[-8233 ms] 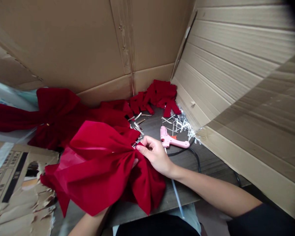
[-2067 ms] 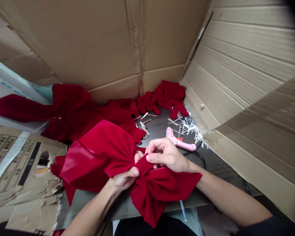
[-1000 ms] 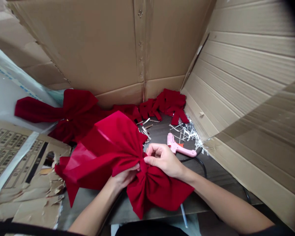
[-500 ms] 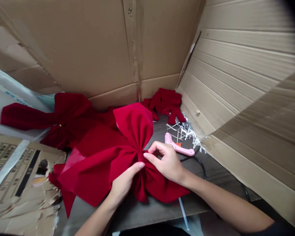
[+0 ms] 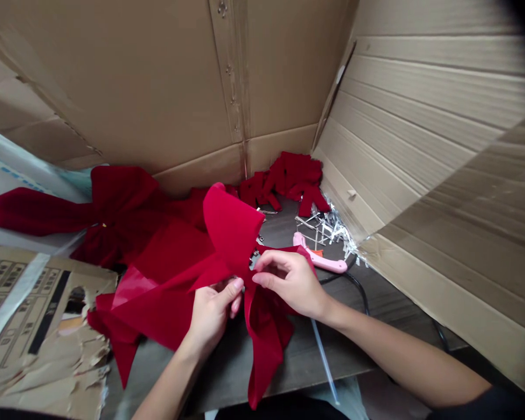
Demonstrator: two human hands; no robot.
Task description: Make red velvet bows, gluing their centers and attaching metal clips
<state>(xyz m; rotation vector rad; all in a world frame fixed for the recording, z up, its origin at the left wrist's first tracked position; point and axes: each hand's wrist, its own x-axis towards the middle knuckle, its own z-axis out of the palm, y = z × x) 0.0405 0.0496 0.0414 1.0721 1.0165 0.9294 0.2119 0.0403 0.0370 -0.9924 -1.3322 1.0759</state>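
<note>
A large red fabric bow [image 5: 234, 230] is held up over the table, turned partly edge-on. My right hand [image 5: 291, 283] pinches it at the gathered middle between thumb and fingertips. On the left side of the middle, my left hand [image 5: 214, 306] is closed, thumb against the curled fingers, on the bow's cloth. Small metal pieces show just behind the bow, above my right fingertips; what they are I cannot make out. Beyond my right hand lies a pink glue gun [image 5: 321, 256]. Another red bow [image 5: 122, 195] rests on a heap of red cloth at the left.
Tall cardboard panels [image 5: 157, 76] wall the back and right. Small red fabric pieces [image 5: 293, 175] are piled in the far corner by silvery metal clips [image 5: 332, 227]. A black cable [image 5: 361, 294] and a clear glue stick [image 5: 324, 359] lie nearby. Torn cardboard [image 5: 52, 338] sits at front left.
The bow in my hands has been turned, so its knotted front faces away and its loops look narrower. One red tail now hangs over the table's front edge. My left hand has curled its fingers.
</note>
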